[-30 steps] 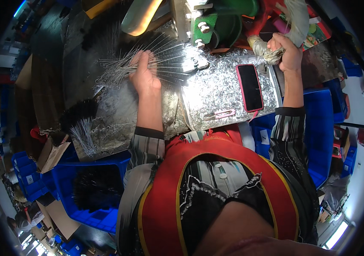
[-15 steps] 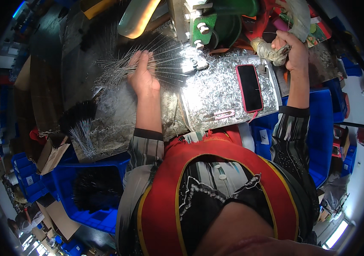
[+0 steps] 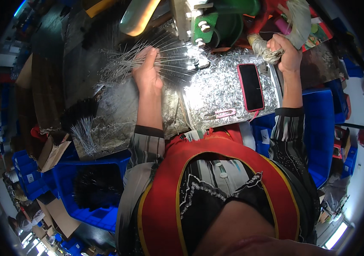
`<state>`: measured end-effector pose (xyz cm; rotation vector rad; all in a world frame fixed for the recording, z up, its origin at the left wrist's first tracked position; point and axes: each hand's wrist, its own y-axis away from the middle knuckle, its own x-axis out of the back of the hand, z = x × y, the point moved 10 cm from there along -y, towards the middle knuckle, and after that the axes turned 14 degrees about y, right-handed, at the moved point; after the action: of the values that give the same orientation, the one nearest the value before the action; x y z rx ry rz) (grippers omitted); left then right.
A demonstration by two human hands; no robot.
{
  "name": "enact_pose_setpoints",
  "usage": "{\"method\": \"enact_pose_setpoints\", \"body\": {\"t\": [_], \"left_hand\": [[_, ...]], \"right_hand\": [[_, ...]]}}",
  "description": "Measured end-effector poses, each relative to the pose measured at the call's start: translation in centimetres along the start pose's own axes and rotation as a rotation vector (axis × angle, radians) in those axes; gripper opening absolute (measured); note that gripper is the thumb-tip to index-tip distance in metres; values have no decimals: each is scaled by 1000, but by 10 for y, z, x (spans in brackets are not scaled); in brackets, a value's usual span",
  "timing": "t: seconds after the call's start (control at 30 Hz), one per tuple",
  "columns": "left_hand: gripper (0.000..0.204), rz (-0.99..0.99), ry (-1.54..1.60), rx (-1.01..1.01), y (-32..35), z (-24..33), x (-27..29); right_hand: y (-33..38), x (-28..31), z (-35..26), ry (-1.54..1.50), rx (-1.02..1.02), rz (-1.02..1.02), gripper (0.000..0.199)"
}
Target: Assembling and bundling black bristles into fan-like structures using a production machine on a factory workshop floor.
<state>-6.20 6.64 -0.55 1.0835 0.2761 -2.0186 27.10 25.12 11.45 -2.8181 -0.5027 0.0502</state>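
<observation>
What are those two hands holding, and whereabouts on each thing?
The left hand holds a fanned bunch of thin metal wires around their middle. The right hand grips a pale wrapped handle, fingers closed around the wrapping.

A red-edged phone (image 3: 251, 87) near a small pink-handled tool (image 3: 217, 115), with brown cardboard (image 3: 61, 214) at lower left.

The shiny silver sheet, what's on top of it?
A red-cased phone and a small pink tool lie on the silver sheet. Wires in the left hand appear to reach over its left edge. What's beneath the phone is covered.
</observation>
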Motion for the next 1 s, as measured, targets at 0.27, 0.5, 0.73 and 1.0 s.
{"method": "enact_pose_setpoints", "body": {"t": [0.27,0.5,0.73,1.0], "left_hand": [[20,184,68,-139,0,-5,5],[29,149,74,-172,-4,-5,-7],[29,179,70,-176,-2,-4,-7],[33,32,-7,-132,-1,-4,-16]], "right_hand": [[0,7,-4,73,-143,65,16],[1,6,-17,181,-206,101,32],[-5,7,-15,218,-248,75,32],[13,-3,-6,161,405,116,7]]}}
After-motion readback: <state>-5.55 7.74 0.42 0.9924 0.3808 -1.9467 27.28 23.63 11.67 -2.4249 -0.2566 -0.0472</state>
